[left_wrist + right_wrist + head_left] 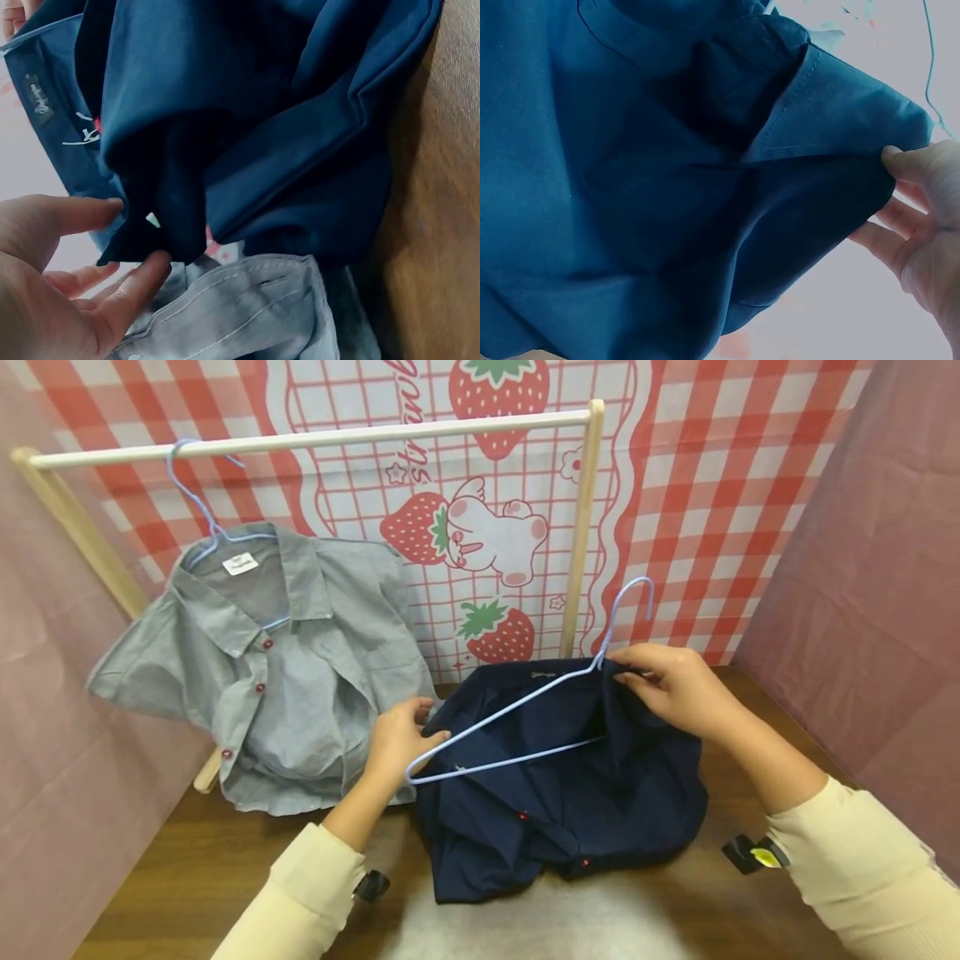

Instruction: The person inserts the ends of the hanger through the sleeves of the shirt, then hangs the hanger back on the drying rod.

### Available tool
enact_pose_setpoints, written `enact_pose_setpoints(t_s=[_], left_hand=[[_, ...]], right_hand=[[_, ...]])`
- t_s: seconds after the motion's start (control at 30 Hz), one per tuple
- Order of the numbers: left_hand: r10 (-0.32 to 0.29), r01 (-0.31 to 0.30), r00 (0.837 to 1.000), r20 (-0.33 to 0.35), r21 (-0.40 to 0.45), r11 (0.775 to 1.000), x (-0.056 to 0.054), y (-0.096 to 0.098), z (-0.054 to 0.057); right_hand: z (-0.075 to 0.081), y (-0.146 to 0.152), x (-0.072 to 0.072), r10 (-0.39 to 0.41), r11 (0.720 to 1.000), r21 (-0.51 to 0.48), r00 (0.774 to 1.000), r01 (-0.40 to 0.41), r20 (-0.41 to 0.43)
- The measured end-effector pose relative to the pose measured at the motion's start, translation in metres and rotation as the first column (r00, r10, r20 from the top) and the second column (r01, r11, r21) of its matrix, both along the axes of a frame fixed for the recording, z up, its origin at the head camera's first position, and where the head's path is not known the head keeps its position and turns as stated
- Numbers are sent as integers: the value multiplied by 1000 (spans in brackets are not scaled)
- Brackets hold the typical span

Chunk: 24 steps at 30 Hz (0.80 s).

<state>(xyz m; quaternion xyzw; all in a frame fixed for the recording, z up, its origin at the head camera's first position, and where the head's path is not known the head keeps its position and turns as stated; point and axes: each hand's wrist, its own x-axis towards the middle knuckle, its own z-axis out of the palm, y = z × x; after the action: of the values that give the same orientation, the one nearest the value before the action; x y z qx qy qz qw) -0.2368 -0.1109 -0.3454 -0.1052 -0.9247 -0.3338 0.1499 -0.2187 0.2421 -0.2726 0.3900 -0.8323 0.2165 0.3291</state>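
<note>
A navy shirt with red buttons lies bunched over the table, its collar toward the back. A light blue hanger leans across it: the left end stands out in front of the cloth, the right part is hidden under a flap. My right hand pinches the shirt's edge beside the hanger's neck; in the right wrist view the thumb presses the navy cloth with fingers behind. My left hand is at the shirt's left edge, thumb and fingers curved about a fold of navy cloth in the left wrist view.
A grey shirt with red buttons hangs at the left on another blue hanger, hooked over the white rail of a wooden rack. Behind is a strawberry-print cloth; pink curtains flank the brown table.
</note>
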Motion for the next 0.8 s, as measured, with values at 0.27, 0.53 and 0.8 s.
enact_pose_setpoints(t_s=[0.27, 0.53, 0.8], left_hand=[[67, -56, 989, -129, 91, 994, 2, 2, 4], [98, -69, 973, -209, 140, 988, 21, -12, 33], [101, -67, 958, -270, 134, 989, 40, -21, 58]], right_hand=[[-1, 2, 1, -22, 1000, -11, 1000, 22, -9], [-6, 4, -1, -115, 993, -30, 993, 114, -29], [-13, -1, -2, -199, 979, 24, 975, 202, -95]])
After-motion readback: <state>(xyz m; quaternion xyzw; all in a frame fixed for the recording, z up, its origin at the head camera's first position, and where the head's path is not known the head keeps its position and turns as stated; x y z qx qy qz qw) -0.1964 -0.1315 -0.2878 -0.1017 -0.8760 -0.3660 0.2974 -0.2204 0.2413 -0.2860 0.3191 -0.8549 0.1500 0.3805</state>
